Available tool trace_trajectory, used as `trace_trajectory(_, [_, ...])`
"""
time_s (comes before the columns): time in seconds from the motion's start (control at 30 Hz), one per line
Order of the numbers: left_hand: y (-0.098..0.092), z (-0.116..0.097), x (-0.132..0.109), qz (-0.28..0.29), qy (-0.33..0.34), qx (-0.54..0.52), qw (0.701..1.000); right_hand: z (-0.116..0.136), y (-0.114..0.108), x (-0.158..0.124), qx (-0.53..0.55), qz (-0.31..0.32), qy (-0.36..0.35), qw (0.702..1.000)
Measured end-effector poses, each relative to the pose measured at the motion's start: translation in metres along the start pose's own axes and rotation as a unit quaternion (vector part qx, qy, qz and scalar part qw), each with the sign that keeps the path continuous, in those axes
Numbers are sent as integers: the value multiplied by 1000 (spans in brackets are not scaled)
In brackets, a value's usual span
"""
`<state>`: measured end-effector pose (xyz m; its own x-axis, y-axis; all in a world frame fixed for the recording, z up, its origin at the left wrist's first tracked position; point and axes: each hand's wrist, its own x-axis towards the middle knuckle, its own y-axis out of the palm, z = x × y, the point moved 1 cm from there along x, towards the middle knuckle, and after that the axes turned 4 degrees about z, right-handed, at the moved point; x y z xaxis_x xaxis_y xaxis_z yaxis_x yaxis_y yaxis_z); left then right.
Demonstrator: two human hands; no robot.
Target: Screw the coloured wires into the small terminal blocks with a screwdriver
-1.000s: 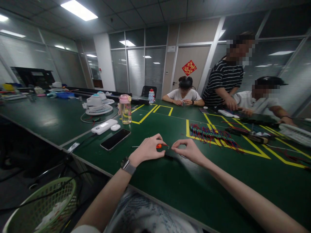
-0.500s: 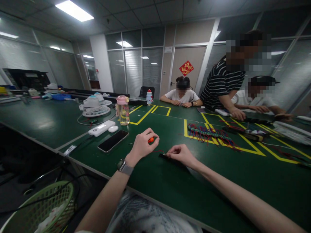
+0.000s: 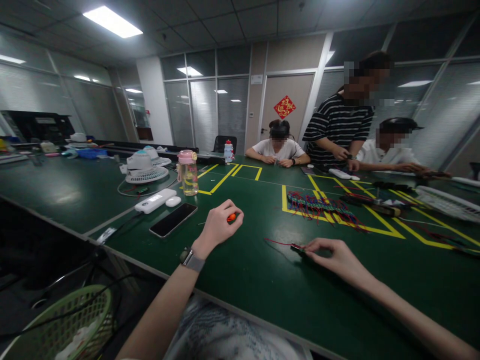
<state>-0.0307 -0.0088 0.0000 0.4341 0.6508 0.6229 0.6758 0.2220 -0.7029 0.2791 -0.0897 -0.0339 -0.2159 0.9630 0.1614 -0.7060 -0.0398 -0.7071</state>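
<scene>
Red wire extends from the board the right hand pinches; the left hand grips an orange handle.

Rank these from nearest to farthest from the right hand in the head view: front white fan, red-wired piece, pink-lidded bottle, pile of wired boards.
1. Red-wired piece: pinched in the right hand.
2. Pile of wired boards: beyond that hand.
3. Pink-lidded bottle: off to the left.
4. Front white fan: farther left.

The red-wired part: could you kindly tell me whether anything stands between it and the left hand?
Nothing visible does: the right hand holds the red-wired part, and only green tabletop shows between that and the left hand.
</scene>
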Motion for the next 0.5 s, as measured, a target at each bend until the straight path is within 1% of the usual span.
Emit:
trace_trajectory(0.07, [1, 1, 0, 2, -3, -2, 1000, -24, -24, -21, -2, -43, 47, 998])
trace_trajectory(0.13, [2, 2, -1, 5, -5, 0, 1000, -51, -50, -44, -7, -84, 112, 990])
trace_trajectory(0.2, [3, 2, -1, 9, -5, 3, 1000, -78, -75, -65, -19, -121, 170, 978])
trace_trajectory(0.23, [3, 2, -1, 10, -5, 5, 1000, -90, -86, -75, -24, -129, 195, 972])
trace_trajectory(0.3, [4, 3, -1, 10, -5, 7, 1000, -109, -104, -90, -26, -152, 254, 955])
trace_trajectory(0.33, [4, 3, 0, 10, -6, 7, 1000, -115, -111, -95, -24, -168, 266, 949])
trace_trajectory(0.4, [3, 3, 0, 10, -6, 2, 1000, -119, -118, -100, -13, -191, 276, 942])
trace_trajectory(0.5, [2, 2, 0, 11, -5, -3, 1000, -110, -119, -99, 23, -218, 281, 935])
